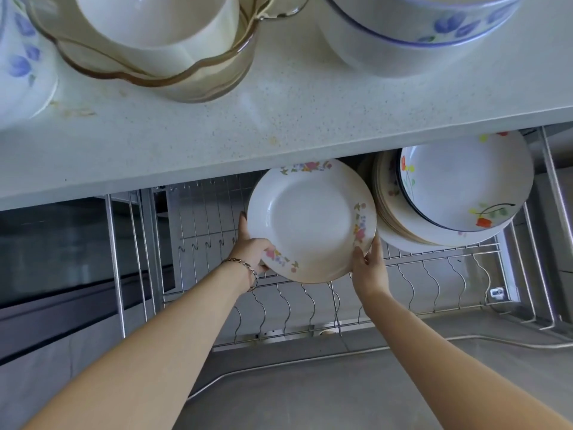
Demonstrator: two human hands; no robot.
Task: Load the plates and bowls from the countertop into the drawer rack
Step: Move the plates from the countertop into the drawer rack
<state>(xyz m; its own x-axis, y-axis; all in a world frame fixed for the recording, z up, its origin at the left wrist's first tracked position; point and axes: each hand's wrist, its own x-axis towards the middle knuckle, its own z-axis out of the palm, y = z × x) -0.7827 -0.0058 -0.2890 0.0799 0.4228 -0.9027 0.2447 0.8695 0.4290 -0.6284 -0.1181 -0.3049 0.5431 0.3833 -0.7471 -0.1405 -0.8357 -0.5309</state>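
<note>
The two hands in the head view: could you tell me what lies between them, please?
The floral plate, held at its lower edge between left hand and right hand, per the head view.

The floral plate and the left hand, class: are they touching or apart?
Touching. The head view shows the left hand gripping the floral plate at its lower left rim, thumb lying over the edge with no gap.

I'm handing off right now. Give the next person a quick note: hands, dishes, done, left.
Left hand and right hand both grip the floral plate, held tilted over the drawer rack.
Done: a stack of plates with a poppy bowl sits at the rack's right.
Left: slot this plate, then the amber glass bowl and blue-flowered bowl on the countertop.
</note>
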